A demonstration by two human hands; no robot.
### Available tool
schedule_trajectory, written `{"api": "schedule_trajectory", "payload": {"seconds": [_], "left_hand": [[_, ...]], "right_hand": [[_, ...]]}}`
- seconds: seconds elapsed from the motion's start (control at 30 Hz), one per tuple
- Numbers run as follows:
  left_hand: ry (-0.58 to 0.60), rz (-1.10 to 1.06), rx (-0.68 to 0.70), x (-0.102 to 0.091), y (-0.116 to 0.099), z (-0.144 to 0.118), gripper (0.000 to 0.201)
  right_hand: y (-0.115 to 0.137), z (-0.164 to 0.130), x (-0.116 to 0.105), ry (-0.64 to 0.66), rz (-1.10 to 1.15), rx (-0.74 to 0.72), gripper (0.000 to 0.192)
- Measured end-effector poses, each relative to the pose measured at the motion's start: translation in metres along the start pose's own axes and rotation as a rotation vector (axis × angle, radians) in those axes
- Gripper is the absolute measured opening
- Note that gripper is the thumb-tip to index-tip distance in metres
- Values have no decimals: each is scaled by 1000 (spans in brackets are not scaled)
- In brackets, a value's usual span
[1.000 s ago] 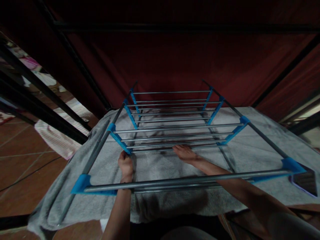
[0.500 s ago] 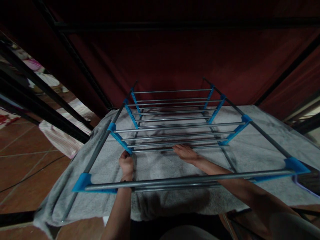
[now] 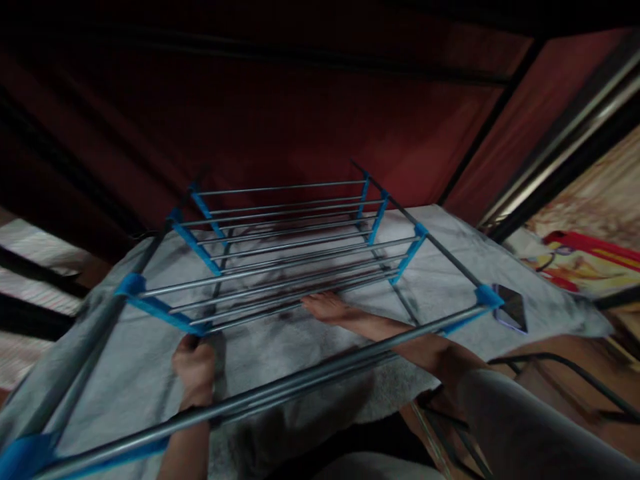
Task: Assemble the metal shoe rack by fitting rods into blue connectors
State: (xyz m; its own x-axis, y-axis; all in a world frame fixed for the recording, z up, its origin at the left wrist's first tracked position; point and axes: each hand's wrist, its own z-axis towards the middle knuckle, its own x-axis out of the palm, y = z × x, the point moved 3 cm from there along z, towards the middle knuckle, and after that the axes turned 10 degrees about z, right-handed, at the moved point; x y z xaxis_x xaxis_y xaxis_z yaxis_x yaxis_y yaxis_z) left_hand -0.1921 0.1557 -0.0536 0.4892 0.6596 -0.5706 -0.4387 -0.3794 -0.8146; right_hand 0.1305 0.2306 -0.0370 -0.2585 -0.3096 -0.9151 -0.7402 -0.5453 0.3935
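- Head view: the left hand (image 3: 194, 369) is curled into a fist around a post of the grey metal rack with blue plastic joints (image 3: 280, 267), low at the rack's near-left side, apparently to steady the frame.
- The right hand (image 3: 327, 307) lies flat, fingers stretched and together, holding nothing, palm down on the pale grey towel-like cloth (image 3: 300, 333) just under the rack's lowest rails, as if pressing the cloth smooth.
- The rack stands on the middle of the cloth, its rails stepping up toward the far edge.
- Both forearms pass under the long grey front bar (image 3: 280, 390), which crosses the view near the cloth's near edge.
- A dark flat phone with a pale case (image 3: 510, 308) lies on the cloth at its right edge, just beyond the rack's near-right blue corner.
- Dark red fabric wall (image 3: 310, 120) hangs behind.
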Motion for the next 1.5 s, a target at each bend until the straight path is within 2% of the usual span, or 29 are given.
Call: {"api": "schedule_trajectory", "payload": {"seconds": [0.2,0.3,0.57,0.73,0.87,1.03,1.23,1.5], "left_hand": [[78,84,-46,-5,-19,-8,20],[69,127,-65,-6,-21,-12,22],[24,213,-47,3,-4,1,28],[8,203,-27,6,7,6,26],[31,197,5,3,4,4,26],[49,177,-83,2,-6,2,19],[57,198,-92,-1,-16,-2,19],[41,175,-33,1,-9,1,22]], "right_hand": [[-6,0,1,-47,12,-6,30],[-7,0,2,-47,-5,-15,30],[-7,1,6,-10,-189,-47,30],[-10,0,9,-1,-207,-101,24],[-12,1,9,-36,-195,-144,21],[-20,9,15,-54,-168,-182,19],[-24,11,20,-80,-127,-179,19],[-23,10,16,-27,-91,-161,21]]}}
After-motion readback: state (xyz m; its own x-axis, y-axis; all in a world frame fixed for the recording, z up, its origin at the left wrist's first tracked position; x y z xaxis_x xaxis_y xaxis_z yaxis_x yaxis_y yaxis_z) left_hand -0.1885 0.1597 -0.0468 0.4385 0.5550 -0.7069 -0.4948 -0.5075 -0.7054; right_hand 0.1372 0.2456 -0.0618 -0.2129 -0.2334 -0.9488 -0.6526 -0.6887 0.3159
